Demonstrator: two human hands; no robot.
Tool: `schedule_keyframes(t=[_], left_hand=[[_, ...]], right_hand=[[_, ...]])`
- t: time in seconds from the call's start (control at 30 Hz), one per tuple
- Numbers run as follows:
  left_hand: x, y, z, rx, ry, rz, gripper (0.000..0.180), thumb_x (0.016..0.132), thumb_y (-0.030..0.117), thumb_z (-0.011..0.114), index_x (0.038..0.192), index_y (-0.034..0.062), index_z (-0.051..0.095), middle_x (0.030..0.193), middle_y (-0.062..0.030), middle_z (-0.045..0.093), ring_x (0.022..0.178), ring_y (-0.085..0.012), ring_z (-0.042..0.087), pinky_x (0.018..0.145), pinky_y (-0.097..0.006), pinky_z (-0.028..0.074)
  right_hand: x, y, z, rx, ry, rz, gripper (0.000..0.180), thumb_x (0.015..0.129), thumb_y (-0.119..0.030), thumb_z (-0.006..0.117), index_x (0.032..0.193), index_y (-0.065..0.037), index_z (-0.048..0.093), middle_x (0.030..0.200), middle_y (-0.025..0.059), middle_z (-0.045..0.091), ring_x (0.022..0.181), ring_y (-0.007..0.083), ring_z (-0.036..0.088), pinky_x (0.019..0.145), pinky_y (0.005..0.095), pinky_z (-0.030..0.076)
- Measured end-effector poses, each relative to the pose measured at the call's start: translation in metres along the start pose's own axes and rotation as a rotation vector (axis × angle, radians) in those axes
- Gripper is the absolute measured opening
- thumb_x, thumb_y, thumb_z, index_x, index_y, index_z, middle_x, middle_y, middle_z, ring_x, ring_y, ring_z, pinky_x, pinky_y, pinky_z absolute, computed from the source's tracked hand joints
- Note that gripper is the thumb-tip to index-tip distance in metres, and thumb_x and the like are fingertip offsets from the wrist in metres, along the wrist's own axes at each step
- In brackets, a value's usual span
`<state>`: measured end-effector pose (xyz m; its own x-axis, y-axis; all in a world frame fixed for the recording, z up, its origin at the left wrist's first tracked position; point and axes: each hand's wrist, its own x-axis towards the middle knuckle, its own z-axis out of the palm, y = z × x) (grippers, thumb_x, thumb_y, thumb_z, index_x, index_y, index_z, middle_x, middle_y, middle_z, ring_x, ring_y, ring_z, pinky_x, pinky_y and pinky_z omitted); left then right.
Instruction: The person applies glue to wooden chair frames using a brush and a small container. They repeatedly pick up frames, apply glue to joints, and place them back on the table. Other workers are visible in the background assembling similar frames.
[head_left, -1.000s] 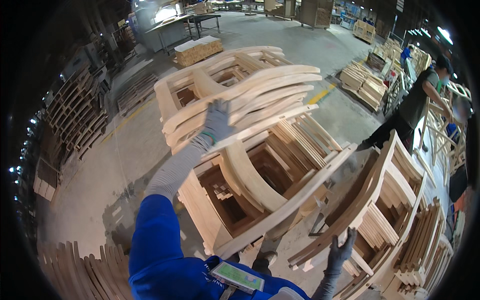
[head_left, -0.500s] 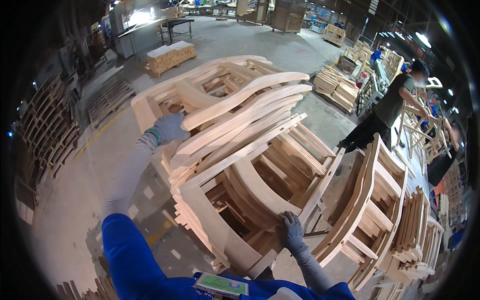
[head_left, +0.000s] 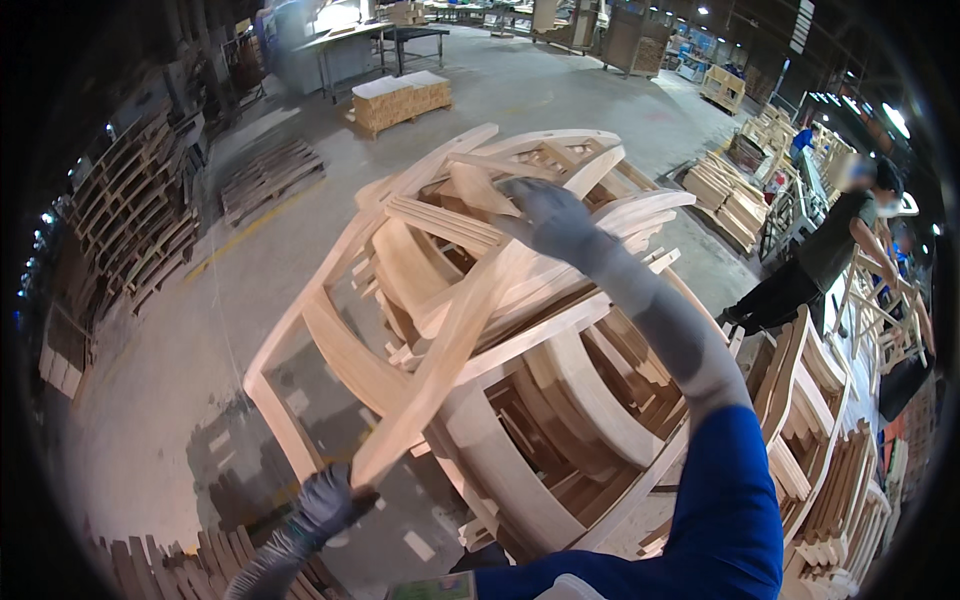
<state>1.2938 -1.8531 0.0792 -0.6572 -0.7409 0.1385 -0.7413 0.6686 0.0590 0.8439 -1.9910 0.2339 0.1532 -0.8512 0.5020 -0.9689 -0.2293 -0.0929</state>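
A pale wooden chair-back frame (head_left: 432, 385), with two long curved posts and curved slats between them, is tilted across the left side of a stack of similar frames (head_left: 595, 405). My left hand (head_left: 328, 502), in a grey glove, is closed round the near lower end of this frame, beyond the stack's left edge. Farther up, my gloved right hand (head_left: 548, 218) reaches across the stack and is closed at the frame's upper slat; its fingertips are partly hidden.
More chair frames (head_left: 800, 415) stand stacked to the right. Slatted pallets (head_left: 270, 180) lie at the left, near a tall pallet pile (head_left: 130, 205). A board stack (head_left: 402, 103) stands beyond. A person in dark clothes (head_left: 835, 245) handles a light chair frame at the right.
One frame has been lifted from the stack's top and swung left and toward me. My right hand has gone from the near frame to the far slat; my left hand has come down nearer.
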Motion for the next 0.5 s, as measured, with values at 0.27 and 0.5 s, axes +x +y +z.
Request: schedule_keyframes(t=[0.27,0.5], left_hand=[[-0.068,0.021,0.043,-0.276,0.016,-0.104,0.051,0.058,0.043,0.076,0.084,0.007,0.052,0.072,-0.0083,0.052,0.061,-0.0278,0.054,0.054,-0.04,0.041],[-0.128,0.024,0.052,-0.162,-0.039,-0.025,0.05,0.05,0.034,0.075,0.086,0.007,0.053,0.077,-0.0087,0.054,0.066,-0.0289,0.054,0.059,-0.042,0.042]], right_hand=[[0.011,-0.036,0.062,-0.071,-0.904,0.202,0.079,0.077,-0.074,0.04,0.087,-0.001,0.068,0.096,0.0192,0.065,0.096,0.0327,0.061,0.088,0.041,0.043],[-0.09,-0.076,-0.026,0.028,-1.044,0.245,0.06,0.079,-0.062,0.052,0.091,-0.005,0.068,0.086,0.0146,0.067,0.087,0.0279,0.064,0.079,0.0384,0.048]])
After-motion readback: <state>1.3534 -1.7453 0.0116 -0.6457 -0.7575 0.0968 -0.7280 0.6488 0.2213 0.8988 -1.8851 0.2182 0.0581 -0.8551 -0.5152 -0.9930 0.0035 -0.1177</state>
